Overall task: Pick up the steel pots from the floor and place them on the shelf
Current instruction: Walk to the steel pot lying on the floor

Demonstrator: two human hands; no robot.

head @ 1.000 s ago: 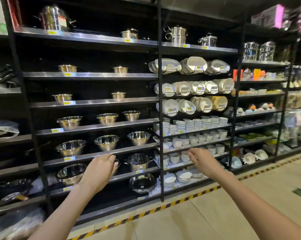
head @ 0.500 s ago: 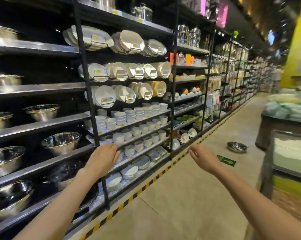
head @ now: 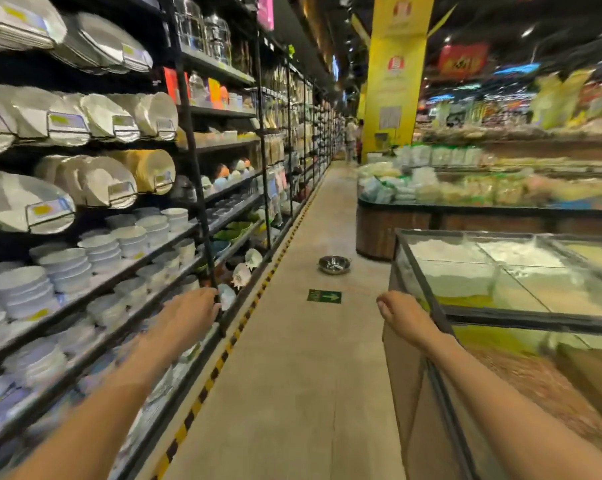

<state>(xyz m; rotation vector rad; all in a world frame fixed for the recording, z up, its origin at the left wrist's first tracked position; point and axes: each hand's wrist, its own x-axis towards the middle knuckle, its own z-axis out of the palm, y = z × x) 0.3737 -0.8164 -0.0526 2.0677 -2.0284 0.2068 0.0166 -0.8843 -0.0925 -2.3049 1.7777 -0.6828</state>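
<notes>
While both arms reach forward down the aisle, the left hand [head: 188, 315] hangs empty with loose fingers just beside the near shelf [head: 126, 271] of white bowls, and the right hand [head: 401, 315] is loosely curled around nothing, beside a glass-topped case [head: 521, 320]. Farther on lies a green arrow sticker [head: 324, 296]; beyond it, the steel pot [head: 334, 264] sits on the floor [head: 292, 393], mid-aisle.

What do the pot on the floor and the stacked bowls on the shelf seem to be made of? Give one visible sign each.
Pot: apparently polished steel, from its silvery mirror-like glints. Stacked bowls: probably glazed ceramic, plain white and smooth, though blur leaves plastic possible.
</notes>
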